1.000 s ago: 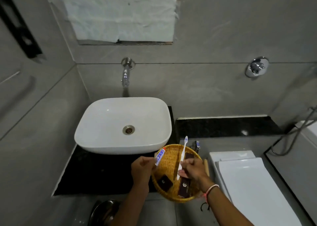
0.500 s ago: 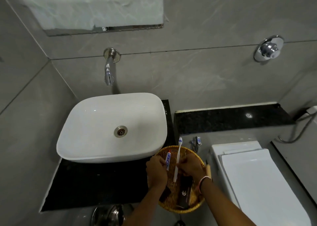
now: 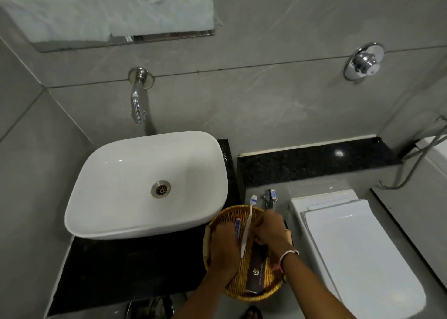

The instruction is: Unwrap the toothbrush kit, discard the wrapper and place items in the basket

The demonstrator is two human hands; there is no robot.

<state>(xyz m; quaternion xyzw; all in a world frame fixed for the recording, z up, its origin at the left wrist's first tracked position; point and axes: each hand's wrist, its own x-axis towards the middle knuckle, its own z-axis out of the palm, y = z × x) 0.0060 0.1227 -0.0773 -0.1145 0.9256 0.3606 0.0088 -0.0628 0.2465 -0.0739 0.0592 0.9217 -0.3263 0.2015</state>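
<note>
Fingers of your left hand (image 3: 223, 242) are curled around the small toothpaste tube (image 3: 238, 227), and those of your right hand (image 3: 268, 229) are pinched on the white toothbrush (image 3: 247, 229); both sit low over the woven basket (image 3: 219, 220) at the lower centre of the frame, just beside the white sink (image 3: 145, 185). The brush head pokes past the basket's far rim, so tilt the handle flatter and draw it toward you before letting go, or it may tip out. Lay the tube next to the dark box (image 3: 256, 270) already lying in the basket, not on top of it. Release one item at a time, close to the weave. No wrapper is visible here.
</note>
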